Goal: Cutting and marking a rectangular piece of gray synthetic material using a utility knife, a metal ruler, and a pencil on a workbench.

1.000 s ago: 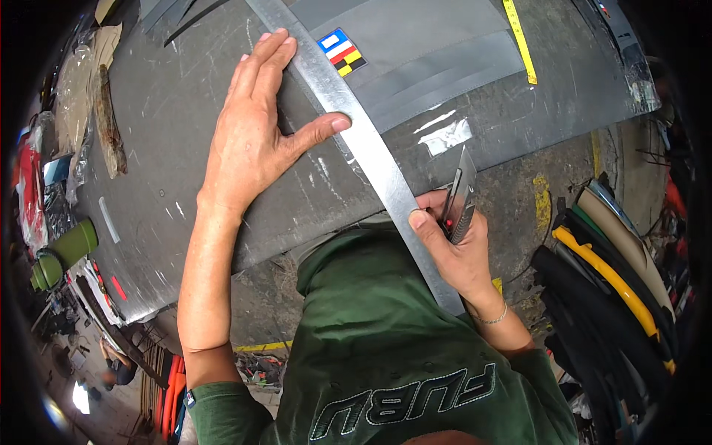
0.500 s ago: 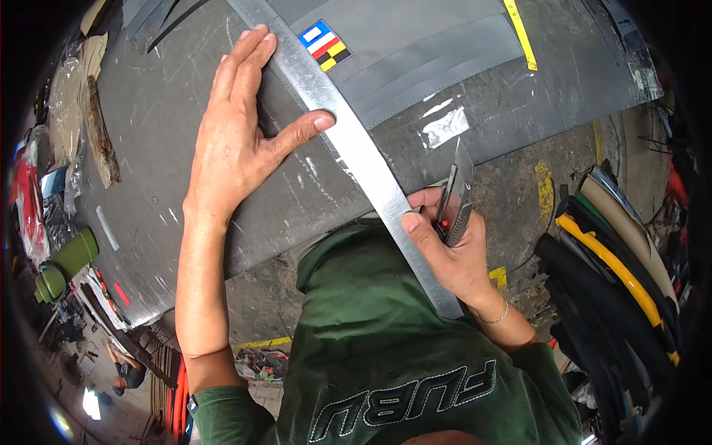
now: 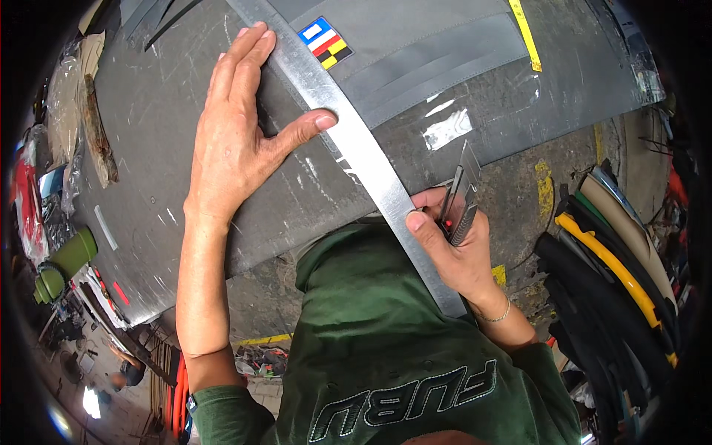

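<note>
A long metal ruler (image 3: 363, 159) lies slantwise across the dark worktable and runs past its near edge over my green shirt. My left hand (image 3: 231, 144) lies flat at its left side, thumb on the metal and fingertips at its edge. Past the table edge, my right hand (image 3: 466, 256) pinches the ruler between thumb and finger. That same hand also holds a utility knife (image 3: 461, 211) with its blade upward. Right of the ruler lies a grey stitched fabric piece (image 3: 437, 67) bearing a small colourful checkered patch (image 3: 325, 44).
The scratched table (image 3: 148, 163) fills the far side. A yellow measuring tape (image 3: 526, 37) crosses the fabric. Rolled materials, dark and yellow (image 3: 615, 259), stand at the right. On the left are a green bottle (image 3: 70, 259) and plastic wrapping. A person (image 3: 130, 371) shows at lower left.
My right hand has shifted very slightly to the right, and the knife has tilted a little. The left hand stays nearly still on the ruler.
</note>
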### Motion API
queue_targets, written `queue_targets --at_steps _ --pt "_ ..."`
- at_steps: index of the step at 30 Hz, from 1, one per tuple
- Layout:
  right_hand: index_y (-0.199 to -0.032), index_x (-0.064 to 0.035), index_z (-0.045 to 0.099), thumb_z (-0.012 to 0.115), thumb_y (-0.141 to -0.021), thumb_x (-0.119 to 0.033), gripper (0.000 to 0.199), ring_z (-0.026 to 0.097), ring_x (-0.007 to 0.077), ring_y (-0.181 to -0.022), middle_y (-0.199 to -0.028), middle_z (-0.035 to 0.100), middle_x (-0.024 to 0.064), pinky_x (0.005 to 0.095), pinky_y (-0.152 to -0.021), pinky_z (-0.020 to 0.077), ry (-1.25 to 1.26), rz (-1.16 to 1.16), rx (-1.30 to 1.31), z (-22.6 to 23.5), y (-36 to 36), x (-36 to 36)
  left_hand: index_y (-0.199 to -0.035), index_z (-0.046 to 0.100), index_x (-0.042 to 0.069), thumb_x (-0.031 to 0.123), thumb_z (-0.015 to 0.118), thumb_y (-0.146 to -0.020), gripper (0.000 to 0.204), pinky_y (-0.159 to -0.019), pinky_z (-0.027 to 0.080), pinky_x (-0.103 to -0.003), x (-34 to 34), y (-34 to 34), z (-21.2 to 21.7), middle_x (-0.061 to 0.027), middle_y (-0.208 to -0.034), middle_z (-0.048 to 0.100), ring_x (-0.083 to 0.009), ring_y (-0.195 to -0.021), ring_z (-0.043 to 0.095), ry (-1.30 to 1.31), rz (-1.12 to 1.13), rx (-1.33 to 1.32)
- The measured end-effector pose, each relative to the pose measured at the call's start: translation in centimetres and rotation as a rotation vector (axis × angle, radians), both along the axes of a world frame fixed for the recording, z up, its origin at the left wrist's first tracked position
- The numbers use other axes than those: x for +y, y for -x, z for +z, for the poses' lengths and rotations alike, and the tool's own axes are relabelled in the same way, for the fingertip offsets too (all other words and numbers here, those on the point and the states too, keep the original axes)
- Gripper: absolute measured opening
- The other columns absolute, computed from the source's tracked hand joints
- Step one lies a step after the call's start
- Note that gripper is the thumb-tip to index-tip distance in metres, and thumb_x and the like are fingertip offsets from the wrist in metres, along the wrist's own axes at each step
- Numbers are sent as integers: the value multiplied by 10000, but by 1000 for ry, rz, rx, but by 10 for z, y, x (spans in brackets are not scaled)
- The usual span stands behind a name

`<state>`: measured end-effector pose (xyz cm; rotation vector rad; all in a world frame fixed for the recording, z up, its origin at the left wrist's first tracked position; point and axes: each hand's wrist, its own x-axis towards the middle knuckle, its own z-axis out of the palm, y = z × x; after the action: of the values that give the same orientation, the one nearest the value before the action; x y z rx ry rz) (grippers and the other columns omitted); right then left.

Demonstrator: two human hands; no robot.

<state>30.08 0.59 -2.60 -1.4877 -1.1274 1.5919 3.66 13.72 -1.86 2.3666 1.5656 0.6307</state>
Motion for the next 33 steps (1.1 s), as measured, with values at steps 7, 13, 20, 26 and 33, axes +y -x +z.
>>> queue_targets --at_steps 7,13,20,26,33 --pt "-1063 17 688 756 -981 -190 233 557 48 -752 -826 675 -11 227 -685 442 -21 -11 1 2 1 1 -1529 497 130 486 893 -731 959 -1137 469 -446 0 -1 0 -117 -1594 463 -329 -1426 502 -3 -4 3" --pt "-1066 14 691 758 -978 -188 230 550 49 -739 -812 664 -18 232 -674 441 -37 -2 -26 1 0 3 -1526 500 128 488 896 -724 964 -1140 468 -445 0 1 0 -108 -1595 463 -327 -1427 501 -11 5 29" --pt "-1061 15 685 754 -977 -161 206 540 42 -748 -825 661 -27 228 -674 434 -41 -11 -29 -2 1 2 -1504 513 104 466 902 -728 941 -1151 457 -445 1 -2 3 -133 -1588 462 -341 -1439 485 -14 9 28" --pt "-1049 14 682 737 -982 -131 169 526 33 -755 -837 654 -38 217 -672 421 -66 -34 -35 -4 3 -1 -1494 488 9 468 898 -733 979 -1236 330 -473 0 -1 5 -168 -1592 446 -372 -1498 388 -26 -1 74" --pt "-1044 14 680 732 -983 -131 166 522 30 -759 -840 650 -40 215 -679 419 -38 -41 -30 -4 2 -3 -1446 519 -52 652 818 -741 1040 -1226 339 -509 -3 -1 2 -213 -1526 497 -389 -1462 426 -32 9 74"
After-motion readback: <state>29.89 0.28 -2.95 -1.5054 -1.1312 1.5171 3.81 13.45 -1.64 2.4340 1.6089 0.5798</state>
